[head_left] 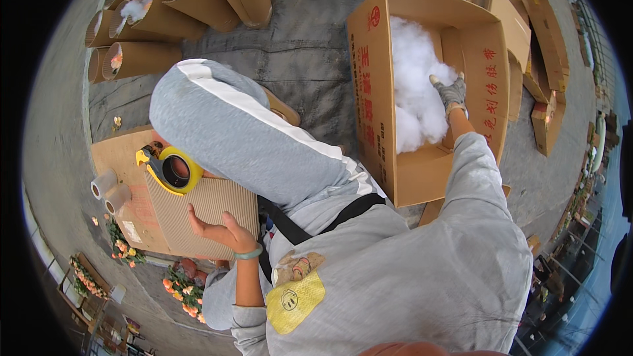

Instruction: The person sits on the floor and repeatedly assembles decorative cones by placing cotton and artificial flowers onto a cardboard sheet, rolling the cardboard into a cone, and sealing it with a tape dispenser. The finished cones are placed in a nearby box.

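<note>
My right hand (451, 93), in a grey glove with bare fingertips, reaches into an upright cardboard box (476, 43). Its fingers are apart, and it touches the fluffy white stuffing (417, 59) inside. My left hand (227, 231) is bare, with a pale green bangle at the wrist. Palm up and fingers spread, it hovers empty over a stack of ribbed corrugated cardboard sheets (198, 214). Just beyond it, a yellow tape dispenser (193, 171) lies against the far end of those sheets, beside my bent knee.
Several corrugated cardboard tubes (198, 0), some with white stuffing, stand at the far left. Two tape rolls (104, 183) sit on a flat cardboard piece (142, 217). Peach roses (184, 292) lie at the near left. Opened cartons (550, 115) stand right of the box.
</note>
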`<act>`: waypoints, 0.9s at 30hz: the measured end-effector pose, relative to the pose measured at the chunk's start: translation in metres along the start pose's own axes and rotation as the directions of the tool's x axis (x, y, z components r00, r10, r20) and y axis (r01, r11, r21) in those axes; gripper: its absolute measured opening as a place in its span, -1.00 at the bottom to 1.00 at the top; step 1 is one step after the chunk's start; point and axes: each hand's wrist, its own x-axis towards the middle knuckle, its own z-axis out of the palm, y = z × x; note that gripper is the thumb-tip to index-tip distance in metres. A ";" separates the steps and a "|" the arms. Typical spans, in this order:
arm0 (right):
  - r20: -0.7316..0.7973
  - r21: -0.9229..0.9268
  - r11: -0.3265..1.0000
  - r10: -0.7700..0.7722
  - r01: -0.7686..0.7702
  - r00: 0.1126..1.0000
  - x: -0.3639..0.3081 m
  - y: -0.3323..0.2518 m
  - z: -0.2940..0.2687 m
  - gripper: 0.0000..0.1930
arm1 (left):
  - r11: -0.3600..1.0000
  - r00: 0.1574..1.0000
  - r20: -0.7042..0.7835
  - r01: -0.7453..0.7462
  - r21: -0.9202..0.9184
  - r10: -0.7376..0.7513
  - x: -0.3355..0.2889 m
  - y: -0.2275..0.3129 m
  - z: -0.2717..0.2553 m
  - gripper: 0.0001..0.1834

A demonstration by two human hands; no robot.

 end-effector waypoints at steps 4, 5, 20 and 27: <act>0.422 0.288 0.927 -0.347 0.239 0.837 -0.036 0.022 0.068 0.05 | 0.946 0.938 0.181 -0.263 -0.189 0.296 0.006 0.077 0.023 -0.25; 0.411 0.182 0.960 -0.270 0.212 0.871 -0.048 0.023 0.087 0.04 | 0.898 0.877 0.228 -0.374 -0.231 0.424 0.011 0.091 0.031 -0.25; 0.287 0.491 0.856 -0.332 0.159 0.899 -0.017 0.067 -0.069 -0.09 | 0.830 0.291 0.872 0.295 -0.474 0.394 0.000 0.231 0.205 -0.07; 0.165 0.518 0.757 -0.545 0.398 0.822 -0.013 -0.017 -0.153 -0.15 | 0.727 -0.062 0.846 -0.479 -0.491 0.530 -0.042 0.199 0.229 -0.89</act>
